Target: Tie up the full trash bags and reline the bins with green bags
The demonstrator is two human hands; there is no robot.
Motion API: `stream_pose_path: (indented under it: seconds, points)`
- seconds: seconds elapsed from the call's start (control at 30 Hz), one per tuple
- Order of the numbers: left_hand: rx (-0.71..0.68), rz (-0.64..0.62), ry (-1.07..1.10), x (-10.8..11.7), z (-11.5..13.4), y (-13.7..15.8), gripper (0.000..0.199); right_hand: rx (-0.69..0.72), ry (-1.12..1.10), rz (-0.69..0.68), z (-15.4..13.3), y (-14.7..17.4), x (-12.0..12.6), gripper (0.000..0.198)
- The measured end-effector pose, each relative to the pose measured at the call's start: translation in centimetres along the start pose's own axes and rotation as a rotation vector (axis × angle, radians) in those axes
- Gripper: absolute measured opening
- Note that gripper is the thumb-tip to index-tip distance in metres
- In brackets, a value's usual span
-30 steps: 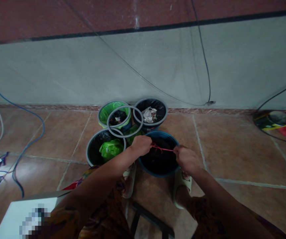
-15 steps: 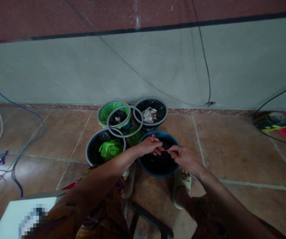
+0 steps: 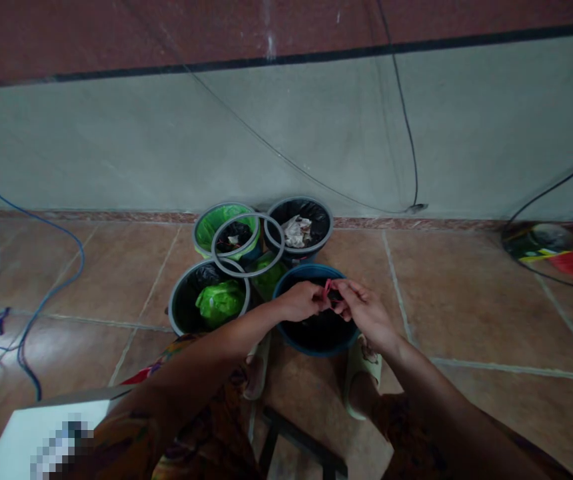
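Head view, centre frame: left hand (image 3: pixel 300 301) and right hand (image 3: pixel 365 312) meet over the blue bin (image 3: pixel 286 283). Fingers of both hands are pinched closed on a red drawstring (image 3: pixel 327 288) of the black liner (image 3: pixel 316 327) inside that bin. Three more bins, one topped by a loose grey ring (image 3: pixel 247 245), stand just behind, upper centre.
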State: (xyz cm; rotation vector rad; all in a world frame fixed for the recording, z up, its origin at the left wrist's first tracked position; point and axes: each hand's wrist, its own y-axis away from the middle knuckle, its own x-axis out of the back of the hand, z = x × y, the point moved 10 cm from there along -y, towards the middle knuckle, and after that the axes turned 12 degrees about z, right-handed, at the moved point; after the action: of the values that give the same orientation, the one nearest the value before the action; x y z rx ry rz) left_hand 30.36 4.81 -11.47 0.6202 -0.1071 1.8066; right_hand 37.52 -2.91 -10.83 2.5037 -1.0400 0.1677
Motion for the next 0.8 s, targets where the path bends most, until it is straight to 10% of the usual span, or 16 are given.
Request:
stream_pose_path:
  seconds: [0.2, 0.37, 0.6, 0.8]
  points:
    - [-0.018, 0.059, -0.008, 0.4, 0.1, 0.0, 0.015, 0.059, 0.083, -0.201, 1.9, 0.4, -3.0, 0.034]
    - [0.101, 0.059, 0.086, 0.0, -1.1, -0.2, 0.016, 0.317, 0.502, -0.050, 0.3, 0.2, -1.6, 0.026]
    - [0.397, 0.110, 0.328, -0.9, -4.1, -0.4, 0.014, 0.243, 0.614, 0.073, -0.7, -0.4, 1.2, 0.030]
    - [0.534, 0.168, 0.629, -1.1, -4.8, 0.3, 0.006, 0.254, 0.621, -0.285, 0.4, 0.9, -1.1, 0.028]
